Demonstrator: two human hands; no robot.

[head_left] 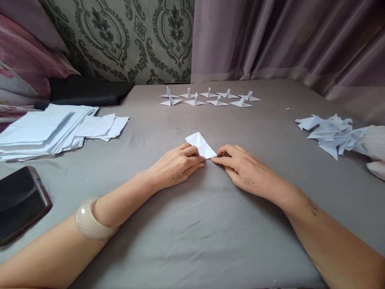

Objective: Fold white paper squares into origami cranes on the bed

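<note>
A small white folded paper with visible crease lines lies on the grey cloth at the middle of the view. My left hand has its fingers closed on the paper's left and lower edge, and a pale bangle circles that wrist. At the paper's right corner, my right hand pinches the tip between thumb and forefinger. The fingers partly cover the paper's near edge.
Several folded paper cranes stand in two rows at the back. Stacked paper sheets and a phone lie left, near a black folded item. More folded papers are heaped right beside a whitish bag.
</note>
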